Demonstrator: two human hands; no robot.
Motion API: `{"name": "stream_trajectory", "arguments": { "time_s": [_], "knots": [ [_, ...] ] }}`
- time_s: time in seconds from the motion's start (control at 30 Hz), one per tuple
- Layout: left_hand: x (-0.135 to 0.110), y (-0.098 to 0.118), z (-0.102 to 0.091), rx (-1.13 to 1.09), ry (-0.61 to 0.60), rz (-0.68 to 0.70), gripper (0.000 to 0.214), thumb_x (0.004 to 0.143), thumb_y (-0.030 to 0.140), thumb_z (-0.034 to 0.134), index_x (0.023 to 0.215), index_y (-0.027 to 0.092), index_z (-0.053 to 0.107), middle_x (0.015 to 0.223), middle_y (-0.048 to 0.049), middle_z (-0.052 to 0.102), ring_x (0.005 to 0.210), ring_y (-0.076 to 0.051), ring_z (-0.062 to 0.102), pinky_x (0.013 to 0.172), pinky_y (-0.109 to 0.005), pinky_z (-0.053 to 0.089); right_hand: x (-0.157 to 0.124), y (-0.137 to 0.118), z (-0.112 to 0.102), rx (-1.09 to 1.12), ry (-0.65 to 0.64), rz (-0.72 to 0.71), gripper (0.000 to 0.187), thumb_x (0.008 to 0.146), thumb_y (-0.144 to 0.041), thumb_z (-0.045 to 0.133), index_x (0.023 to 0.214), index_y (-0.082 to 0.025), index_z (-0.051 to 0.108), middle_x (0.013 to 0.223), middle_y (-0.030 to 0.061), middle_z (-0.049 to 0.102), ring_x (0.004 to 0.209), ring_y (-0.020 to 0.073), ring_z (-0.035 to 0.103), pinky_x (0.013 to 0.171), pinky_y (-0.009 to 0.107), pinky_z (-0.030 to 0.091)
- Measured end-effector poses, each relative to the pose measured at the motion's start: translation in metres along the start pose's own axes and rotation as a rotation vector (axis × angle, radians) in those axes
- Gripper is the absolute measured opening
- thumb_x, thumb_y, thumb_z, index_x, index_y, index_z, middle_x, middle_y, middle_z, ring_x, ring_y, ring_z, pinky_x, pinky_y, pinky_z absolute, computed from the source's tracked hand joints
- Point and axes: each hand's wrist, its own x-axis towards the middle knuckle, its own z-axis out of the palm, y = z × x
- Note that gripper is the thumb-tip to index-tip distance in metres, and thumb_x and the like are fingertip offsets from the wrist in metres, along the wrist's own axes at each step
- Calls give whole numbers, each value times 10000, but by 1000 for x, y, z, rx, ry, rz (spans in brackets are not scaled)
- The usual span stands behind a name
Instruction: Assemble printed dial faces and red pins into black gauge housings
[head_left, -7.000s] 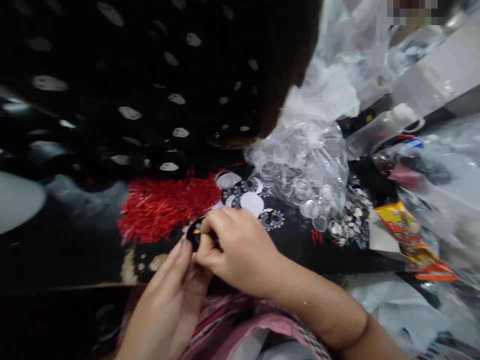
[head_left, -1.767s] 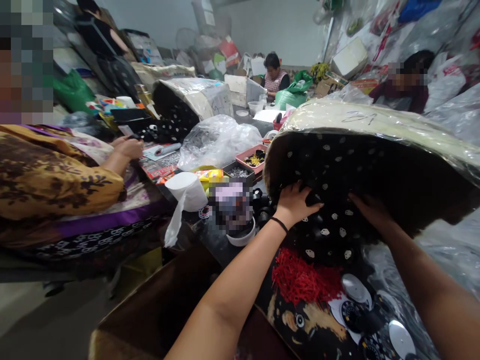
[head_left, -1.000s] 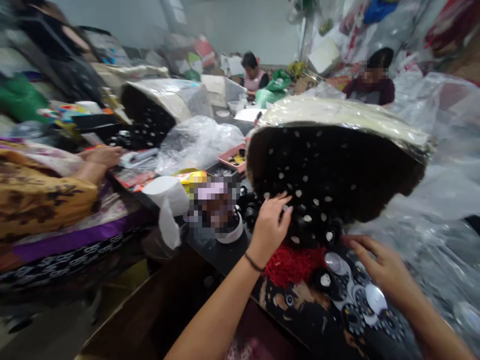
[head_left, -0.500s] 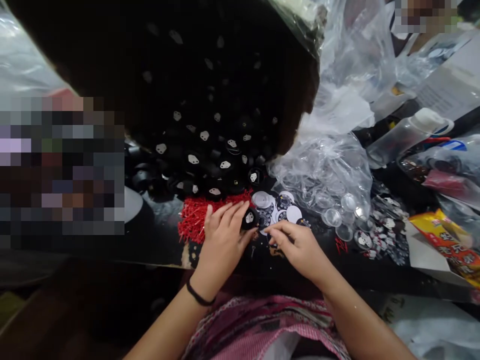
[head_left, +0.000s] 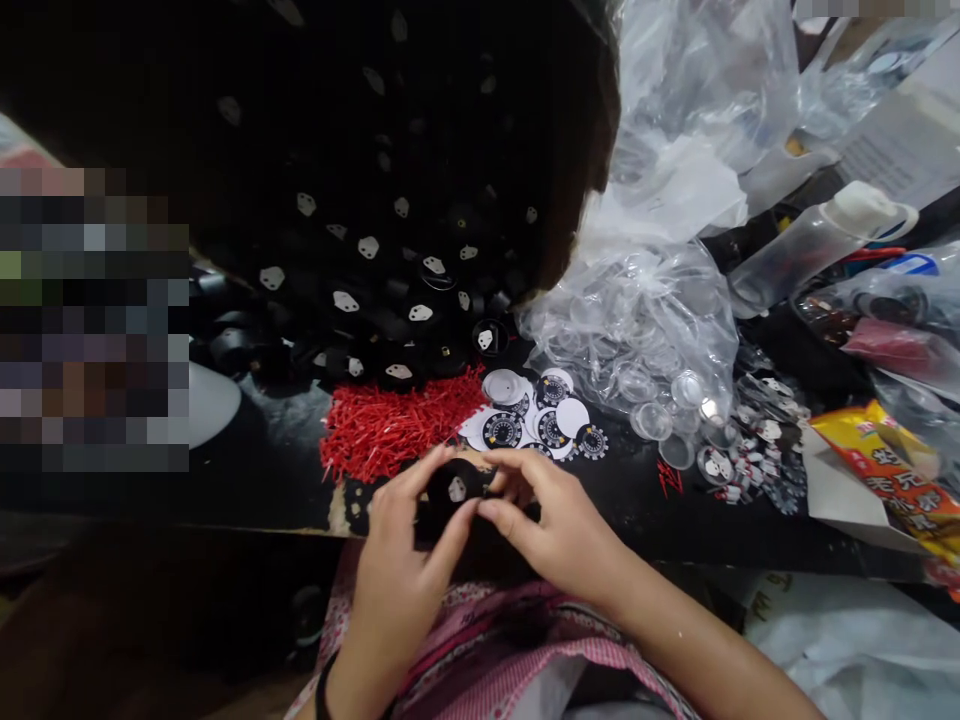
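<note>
A black round case (head_left: 457, 488) with a pale grey piece inside it sits in my left hand (head_left: 405, 545), thumb and fingers closed around its rim. My right hand (head_left: 540, 505) is pinched at the case's right edge, its thumb tip close to the left thumb; what lies between its fingers is too small and dark to make out. Beyond the hands lies a pile of thin red pointers (head_left: 397, 420). To its right are white discs (head_left: 573, 419) and printed black-and-white dial discs (head_left: 502, 430), loosely overlapping.
A large dark container (head_left: 450, 130) at the back spills similar black cases. Right of it lies a plastic bag (head_left: 622, 320) of clear round covers. Farther right are small dark-and-white parts (head_left: 765, 450), a yellow packet (head_left: 885, 470) and a clear bottle (head_left: 795, 260).
Both hands have moved nearer to my body, the left one carrying the black case. My right hand has come from beside the case to its edge. The view has shifted somewhat.
</note>
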Motion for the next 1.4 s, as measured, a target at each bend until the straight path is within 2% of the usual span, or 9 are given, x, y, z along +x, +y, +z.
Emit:
{"name": "stream_trajectory", "arguments": {
  "time_s": [0.17, 0.23, 0.37, 0.53, 0.73, 0.87, 1.07, 1.23, 1.4],
  "knots": [
    [11, 29, -9, -859, 26, -703, 346, 939, 404, 519, 1214, 246, 658, 1271, -75, 689, 1093, -197, 679, 789, -242, 586, 30, 8, -8, -587, 73, 1, 439, 925, -263, 604, 1347, -155, 547, 1177, 153, 590, 1088, 296, 556, 966, 478, 458],
    [14, 36, -11, -997, 16, -848, 325, 969, 331, 463, 1183, 208, 675, 1246, -106, 703, 970, -189, 726, 673, -219, 600, 40, 12, -9, -679, 56, 14, 457, 900, -254, 635, 1340, -160, 551, 1194, 161, 566, 1083, 302, 554, 954, 483, 463],
    [12, 35, -11, -1080, 26, -1004, 259, 980, 235, 451, 1062, 157, 683, 1191, -150, 723, 950, -234, 743, 711, -273, 623, 47, 19, -15, -514, 166, 26, 272, 886, -218, 635, 1151, -154, 638, 1136, 126, 595, 1032, 246, 592, 933, 399, 473],
    [9, 28, -11, -1082, -87, -858, 283, 925, 421, 575, 1127, 242, 661, 1023, -84, 756, 693, -183, 726, 560, -254, 595, 43, 26, -30, -209, 191, 105, 153, 917, -302, 607, 930, -201, 721, 828, 19, 720, 782, 177, 662, 775, 299, 495],
    [17, 33, -5, -1064, -132, -754, 385, 819, 590, 644, 864, 209, 667, 925, -49, 741, 641, -150, 671, 503, -211, 530, 34, 29, -33, -9, 278, 17, 228, 947, -329, 580, 1060, -242, 758, 1050, 33, 757, 1002, 186, 687, 922, 304, 496],
    [19, 34, -2, -1090, -120, -791, 410, 848, 633, 569, 927, 242, 663, 874, -40, 734, 582, -122, 632, 421, -169, 446, 29, 28, -32, -20, 391, 35, 236, 933, -356, 593, 1011, -219, 769, 988, 48, 756, 944, 195, 693, 872, 311, 519],
    [17, 31, -4, -1099, -162, -832, 388, 942, 492, 524, 1208, 245, 659, 1173, -96, 718, 885, -169, 715, 708, -227, 597, 31, 29, -31, 26, 218, 169, 309, 950, -415, 561, 1140, -248, 739, 758, 3, 755, 631, 168, 702, 762, 323, 551],
    [16, 28, -1, -1124, -114, -826, 357, 942, 464, 539, 1145, 219, 701, 1157, -100, 736, 979, -189, 716, 851, -277, 595, 32, 26, -32, 15, 261, 93, 268, 949, -399, 572, 1057, -244, 762, 998, 28, 770, 961, 201, 705, 909, 325, 509],
    [20, 32, 9, -1165, -116, -790, 370, 939, 495, 530, 1122, 230, 711, 1217, -85, 719, 1073, -215, 698, 877, -303, 595, 29, 13, -29, 12, 264, 38, 201, 924, -315, 587, 946, -219, 763, 918, 37, 724, 900, 180, 659, 852, 310, 508]
  ]
}}
